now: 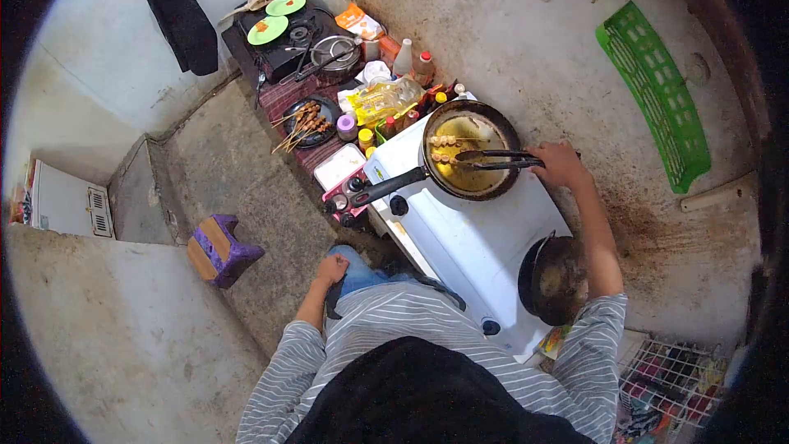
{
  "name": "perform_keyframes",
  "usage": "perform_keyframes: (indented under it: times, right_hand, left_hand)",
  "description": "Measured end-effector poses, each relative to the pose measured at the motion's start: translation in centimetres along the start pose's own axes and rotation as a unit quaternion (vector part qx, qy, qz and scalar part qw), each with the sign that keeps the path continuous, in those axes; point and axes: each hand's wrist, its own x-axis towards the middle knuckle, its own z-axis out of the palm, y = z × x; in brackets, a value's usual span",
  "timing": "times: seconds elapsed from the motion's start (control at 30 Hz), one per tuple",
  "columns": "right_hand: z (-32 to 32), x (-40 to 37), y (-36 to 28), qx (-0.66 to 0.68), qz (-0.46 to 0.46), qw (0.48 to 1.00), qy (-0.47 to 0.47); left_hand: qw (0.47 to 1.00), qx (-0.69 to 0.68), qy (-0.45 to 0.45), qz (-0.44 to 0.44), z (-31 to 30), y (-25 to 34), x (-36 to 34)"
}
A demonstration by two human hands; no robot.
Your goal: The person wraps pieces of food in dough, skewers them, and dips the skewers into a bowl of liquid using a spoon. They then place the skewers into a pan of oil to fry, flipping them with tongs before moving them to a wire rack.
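My right hand [559, 166] is closed round the handle end of black tongs [501, 154]. The tongs reach across the rim of a frying pan [495, 119], and their tips are at skewered pieces of food [445, 154] lying in yellowish oil [468, 128]. Under the pan is a white gas stove [460, 234], with the pan's black handle [394, 187] pointing left. My left hand [333, 268] hangs by my thigh with its fingers curled in and nothing showing in it.
A dark pot [552, 279] occupies the stove's near burner. Beyond the stove, grilled skewers lie on a black plate [313, 133] among bottles and a white tray [339, 166]. Green plates [268, 30] sit farther back. A purple stool [223, 252] stands on the floor at left.
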Motion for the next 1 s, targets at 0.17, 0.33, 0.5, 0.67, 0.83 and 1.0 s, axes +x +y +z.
perform_keyframes:
  times: [0.17, 0.33, 0.5, 0.67, 0.83, 1.0]
  right_hand:
    - [-0.3, -0.2, -0.1, -0.014, 0.014, 1.000, -0.013]
    - [0.0, -0.8, -0.2, -0.039, 0.005, 0.999, 0.037]
    - [-0.5, -1.1, -1.7, -0.041, -0.010, 0.998, 0.054]
    - [0.6, -0.8, -2.8, -0.100, -0.024, 0.989, 0.108]
    - [1.6, -0.5, -2.9, -0.106, -0.037, 0.984, 0.139]
    - [1.8, -0.5, -1.8, -0.067, -0.020, 0.993, 0.095]
  left_hand:
    - [1.000, 0.009, -0.003, 0.003, -0.1, 0.1, 0.1]
    - [1.000, -0.008, -0.011, -0.006, 0.0, 0.1, 0.2]
    - [1.000, -0.016, -0.005, 0.008, 0.4, -0.5, 0.7]
    - [1.000, 0.002, 0.007, 0.019, 0.4, -0.5, 0.7]
    - [1.000, -0.014, 0.003, 0.004, 0.2, -0.3, 0.4]
    - [1.000, -0.007, 0.004, 0.009, 0.5, -0.6, 0.8]
